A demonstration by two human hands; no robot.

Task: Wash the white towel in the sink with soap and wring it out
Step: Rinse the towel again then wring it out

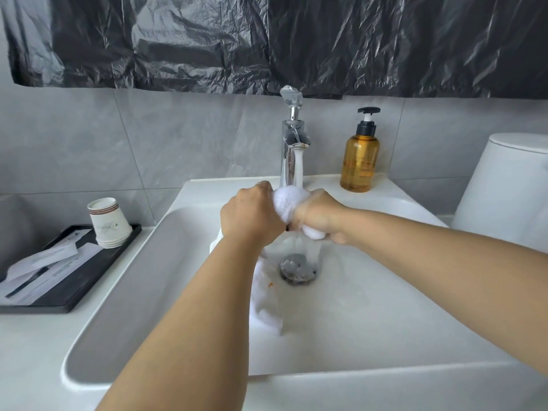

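Two bare arms reach out over the big white sink (385, 336). A loose end of the soft white towel (285, 204) hangs down into the bowl beside the left arm, close to the round metal drain (298, 266). The left hand (252, 216) is curled tight around one end of the towel. The right hand (318, 216) is curled tight around the other end. The hands are near each other, and a bunched white lump of towel shows between them. Water runs down from the tall shiny silver tap (292, 137) right onto that lump. On the sink's back edge, to the right of the tap, stands a brown pump bottle with a black top (359, 157). On the left side, a stack of paper cups (109, 222) sits on a flat black tray (77, 292) with some papers. A crinkly black plastic sheet (296, 40) hangs over the grey tile wall.
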